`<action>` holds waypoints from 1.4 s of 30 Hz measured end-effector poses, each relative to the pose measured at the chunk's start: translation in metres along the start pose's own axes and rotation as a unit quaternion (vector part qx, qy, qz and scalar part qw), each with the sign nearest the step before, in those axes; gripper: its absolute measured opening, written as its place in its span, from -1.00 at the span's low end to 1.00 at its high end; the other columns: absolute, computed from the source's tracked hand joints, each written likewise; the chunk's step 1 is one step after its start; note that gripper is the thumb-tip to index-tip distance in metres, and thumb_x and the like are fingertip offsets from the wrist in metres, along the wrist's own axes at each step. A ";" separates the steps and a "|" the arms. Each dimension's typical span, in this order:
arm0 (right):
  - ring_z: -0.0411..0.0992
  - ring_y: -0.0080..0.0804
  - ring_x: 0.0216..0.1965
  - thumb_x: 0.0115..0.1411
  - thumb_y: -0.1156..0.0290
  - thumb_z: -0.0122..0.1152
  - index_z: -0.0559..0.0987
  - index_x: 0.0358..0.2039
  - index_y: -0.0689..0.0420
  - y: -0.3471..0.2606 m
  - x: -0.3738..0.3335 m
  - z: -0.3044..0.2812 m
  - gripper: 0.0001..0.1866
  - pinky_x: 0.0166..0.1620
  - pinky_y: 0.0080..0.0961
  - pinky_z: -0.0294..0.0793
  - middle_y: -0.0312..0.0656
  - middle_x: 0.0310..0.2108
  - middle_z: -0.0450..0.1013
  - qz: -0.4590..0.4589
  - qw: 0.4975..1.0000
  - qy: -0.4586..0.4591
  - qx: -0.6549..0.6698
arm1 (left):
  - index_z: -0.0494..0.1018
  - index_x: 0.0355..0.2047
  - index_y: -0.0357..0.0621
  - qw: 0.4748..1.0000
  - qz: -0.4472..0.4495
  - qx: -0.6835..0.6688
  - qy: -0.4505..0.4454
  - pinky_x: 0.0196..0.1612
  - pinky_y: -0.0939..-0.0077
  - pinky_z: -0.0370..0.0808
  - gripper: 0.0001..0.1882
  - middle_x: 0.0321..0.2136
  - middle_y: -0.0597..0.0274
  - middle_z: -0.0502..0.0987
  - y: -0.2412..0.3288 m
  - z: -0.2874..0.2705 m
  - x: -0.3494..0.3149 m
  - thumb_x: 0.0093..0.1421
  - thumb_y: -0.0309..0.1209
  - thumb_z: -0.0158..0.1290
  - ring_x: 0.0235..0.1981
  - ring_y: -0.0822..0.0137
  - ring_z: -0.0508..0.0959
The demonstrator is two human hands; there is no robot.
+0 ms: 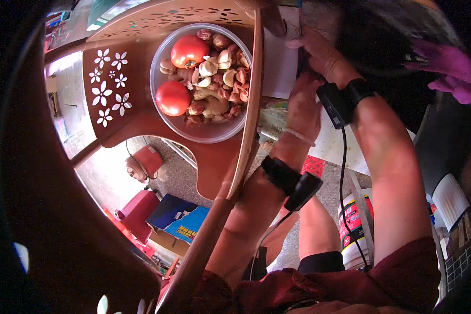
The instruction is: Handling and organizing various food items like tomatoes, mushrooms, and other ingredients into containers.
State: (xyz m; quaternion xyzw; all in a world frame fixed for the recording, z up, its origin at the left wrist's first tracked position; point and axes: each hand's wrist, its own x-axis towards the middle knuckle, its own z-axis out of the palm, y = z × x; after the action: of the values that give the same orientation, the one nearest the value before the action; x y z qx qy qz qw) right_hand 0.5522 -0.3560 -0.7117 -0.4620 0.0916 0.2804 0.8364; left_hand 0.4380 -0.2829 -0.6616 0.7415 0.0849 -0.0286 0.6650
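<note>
My left hand (pixel 306 86) reaches away from me past the wooden edge of a brown shelf, dim and in shadow. Its fingers are hidden beneath my right hand. My right hand (pixel 320 51) lies just above and beyond it, fingers bent, one fingertip at the edge of a white flat panel (pixel 281 70). Something thin and dark runs beside those fingers; what it is cannot be made out. Left of the hands, a clear round plastic bowl (pixel 165 124) stands on the shelf (pixel 220 152). It holds two tomatoes (pixel 174 98), garlic (pixel 208 66) and what looks like ginger (pixel 214 106).
A shadowed finger-like shape (pixel 273 20) shows at the shelf's far end. Pink rubber gloves (pixel 450 68) hang at the right. Below are a blue-topped carton (pixel 178 217), a reddish appliance (pixel 144 162) and a labelled white bucket (pixel 353 230). Cables (pixel 343 178) trail from my wrist devices.
</note>
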 end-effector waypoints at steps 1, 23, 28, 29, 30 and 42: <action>0.35 -0.35 -0.18 -0.13 0.50 0.13 0.35 -0.04 0.16 -0.001 0.000 -0.002 -0.46 -0.06 -0.40 0.33 -0.19 -0.17 0.38 0.001 1.000 0.002 -0.002 | 0.32 -0.17 -0.22 0.916 -0.170 -0.362 -0.026 -0.11 0.32 0.37 -0.75 -0.19 0.10 0.42 0.001 0.005 0.004 0.11 -0.54 -0.15 -0.17 0.15 0.43; 0.39 -0.39 -0.34 -0.13 0.58 0.15 0.45 -0.21 0.15 -0.018 0.000 0.005 -0.63 -0.20 -0.51 0.38 -0.25 -0.38 0.43 0.053 0.997 0.039 -0.048 | 0.26 0.01 -0.10 0.464 -0.207 -0.858 -0.076 0.06 0.22 0.22 -0.41 -0.05 0.16 0.34 -0.018 0.019 0.058 0.19 0.10 -0.29 -0.03 0.16 0.33; 0.41 -0.33 -0.40 -0.14 0.59 0.13 0.48 -0.28 0.25 -0.018 -0.009 0.009 -0.69 -0.27 -0.43 0.40 -0.15 -0.39 0.45 0.034 0.999 0.039 0.017 | 0.24 0.03 -0.08 0.638 -0.223 -0.736 -0.031 0.07 0.21 0.21 -0.25 -0.04 0.14 0.34 -0.016 0.024 0.049 0.09 0.27 -0.30 -0.03 0.12 0.33; 0.41 -0.31 -0.39 -0.13 0.57 0.13 0.48 -0.27 0.27 -0.028 -0.020 0.027 -0.68 -0.27 -0.42 0.40 -0.14 -0.39 0.46 0.036 0.997 0.058 -0.021 | 0.23 0.04 -0.09 0.660 -0.222 -0.717 -0.026 0.07 0.20 0.20 -0.21 -0.04 0.13 0.33 -0.018 0.019 0.047 0.06 0.30 -0.31 -0.02 0.11 0.32; 0.42 -0.30 -0.39 -0.13 0.55 0.14 0.47 -0.26 0.28 -0.038 -0.029 0.039 -0.68 -0.26 -0.41 0.41 -0.13 -0.39 0.46 0.036 0.994 0.082 -0.062 | 0.23 0.04 -0.09 0.658 -0.222 -0.719 -0.027 0.07 0.20 0.20 -0.21 -0.04 0.13 0.33 -0.019 0.017 0.047 0.06 0.30 -0.31 -0.02 0.11 0.32; 0.35 -0.28 -0.19 0.02 0.38 0.06 0.51 -0.30 0.08 -0.116 -0.042 0.029 -0.79 -0.15 -0.37 0.30 -0.22 -0.25 0.40 -0.177 0.632 0.244 -0.714 | 0.13 0.08 0.01 0.619 -0.246 -0.745 -0.008 0.11 -0.16 0.01 -0.25 0.08 0.10 0.20 -0.013 0.013 0.052 0.02 0.24 -0.18 0.14 0.07 0.13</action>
State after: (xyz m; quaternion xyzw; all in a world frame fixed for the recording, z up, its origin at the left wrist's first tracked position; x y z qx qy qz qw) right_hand 0.5784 -0.3967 -0.5951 -0.9738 -0.0200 -0.0178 0.2260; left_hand 0.4880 -0.2896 -0.6838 -0.0576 0.2508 -0.1241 0.9583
